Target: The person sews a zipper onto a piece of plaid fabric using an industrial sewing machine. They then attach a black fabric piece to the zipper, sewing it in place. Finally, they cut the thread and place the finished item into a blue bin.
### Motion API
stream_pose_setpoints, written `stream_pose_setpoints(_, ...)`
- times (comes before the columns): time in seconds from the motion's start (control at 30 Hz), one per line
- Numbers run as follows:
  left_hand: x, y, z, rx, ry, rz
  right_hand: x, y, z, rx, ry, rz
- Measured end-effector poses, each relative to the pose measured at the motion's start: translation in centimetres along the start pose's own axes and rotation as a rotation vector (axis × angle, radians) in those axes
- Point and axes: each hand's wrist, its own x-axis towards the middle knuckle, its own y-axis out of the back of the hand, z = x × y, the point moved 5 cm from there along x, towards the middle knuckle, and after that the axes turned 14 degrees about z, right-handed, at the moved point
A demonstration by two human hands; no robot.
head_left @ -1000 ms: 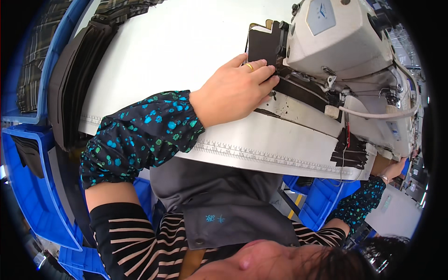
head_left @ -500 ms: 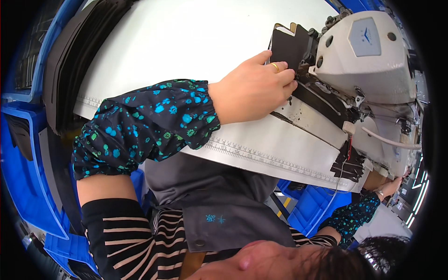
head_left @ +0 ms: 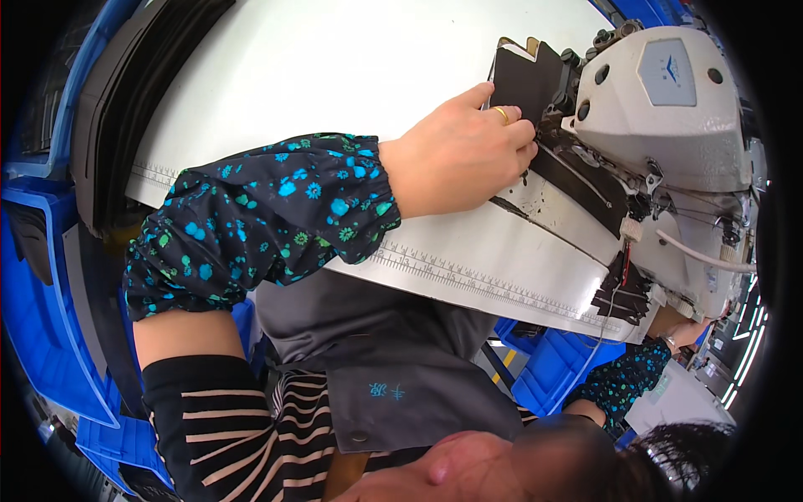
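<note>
Fingers of the person's left hand [head_left: 464, 159] lie slightly bent, tips down on a dark panel [head_left: 523, 88] beside the sewing machine [head_left: 661, 109]; whether the thumb pinches from below cannot be told. The panel stands at the machine's left side, its notched, pale-edged end pointing away from the worker. It looks thin and light, smooth and fairly stiff, with little to break, so a flat press near its outer edge, clear of the mechanism, seems the best hold. The right hand [head_left: 687, 333] (partly hidden behind the machine's near end) reaches in at far right, its grip impossible to make out. Small dark strips [head_left: 623, 294] bunch on the white table [head_left: 351, 75] near that hand, while a stack of dark pieces [head_left: 113, 109] drapes over the table's left side.
</note>
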Motion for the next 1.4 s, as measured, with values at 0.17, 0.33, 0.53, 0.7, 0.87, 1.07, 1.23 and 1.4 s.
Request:
stream_pose_setpoints(0.17,0.0,-0.2,0.2,0.0,-0.004,-0.012,-1.6,-0.3,0.1,-0.122,-0.021,0.026)
stream_pose_setpoints(0.33,-0.3,0.2,-0.2,-0.014,0.04,-0.026,-8.7,-6.0,-3.6,0.497,-0.46,0.127)
stream_pose_setpoints(0.53,0.5,0.5,0.0,-0.086,0.008,0.015,-4.0,2.0,-0.8,-0.415,0.136,0.217)
stream_pose_setpoints(0.7,0.7,1.1,0.0,-0.038,-0.023,0.007,-20.6,-1.4,-31.2,0.215,0.502,0.048)
stream_pose_setpoints(0.87,0.6,1.6,0.3,0.028,-0.072,-0.051,-32.0,-10.4,-45.3,0.554,0.887,-0.712)
stream_pose_setpoints(1.07,1.1,1.6,0.3,0.008,-0.064,-0.045,-34.6,-12.9,-47.3,0.572,0.807,-0.74)
stream_pose_setpoints(1.23,1.3,1.5,0.6,0.019,-0.046,-0.084,-34.7,-12.9,-47.4,0.526,0.898,-0.643)
stream_pose_setpoints(1.4,1.9,1.6,0.7,0.01,-0.023,-0.082,-35.6,-13.8,-46.7,0.524,0.863,-0.734)
